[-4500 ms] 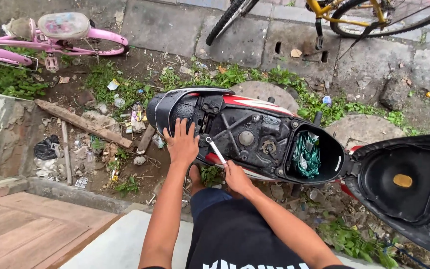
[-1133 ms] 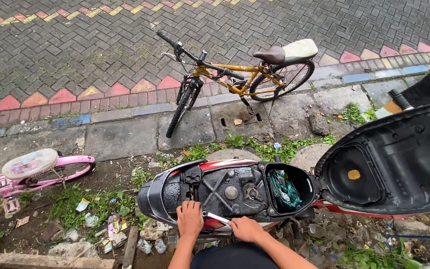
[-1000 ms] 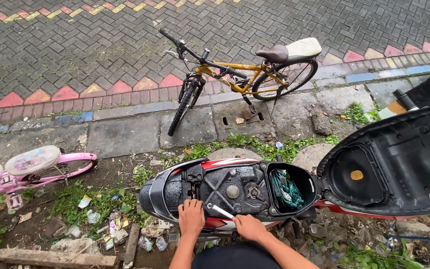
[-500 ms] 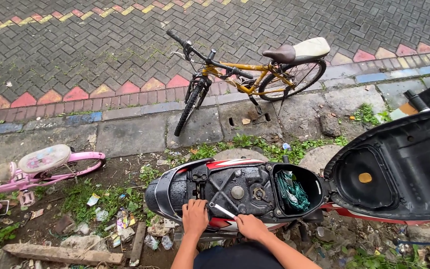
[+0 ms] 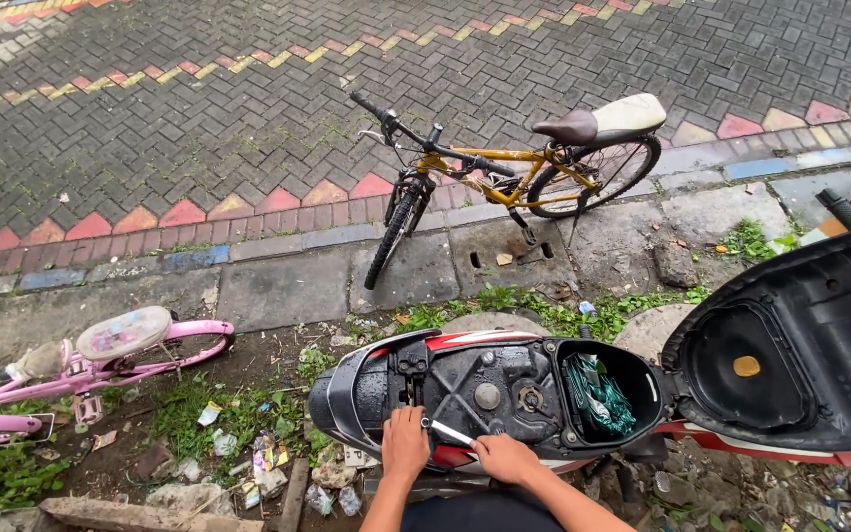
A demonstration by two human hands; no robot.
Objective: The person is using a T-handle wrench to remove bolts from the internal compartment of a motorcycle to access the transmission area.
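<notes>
Head view, looking down: black and red motor scooter parked on littered dirt, seat raised and its black moulded underside tipped up to the right. Open under-seat compartment exposed, grey and grimy, with a round cap near the middle and a bundle of green cord stuffed into the deeper well at its right end.

Left hand laid on the near edge of the compartment, fingers together and curled over the rim, beside the black latch bracket. Right hand just to the right of it, fingers closed around one end of a slim white and silver hand tool; tool lying slantwise between the two hands, far tip close to the left hand, whether touching cannot be told. Both forearms entering from the bottom edge.

Farther off: yellow bicycle with brown and cream saddle standing upright at the edge of the grey brick paving, front wheel on the concrete kerb slabs. Pink child's bicycle lying on its side at the left, among weeds. Scraps of wrappers and rubbish scattered on the soil left of the scooter's tail.
</notes>
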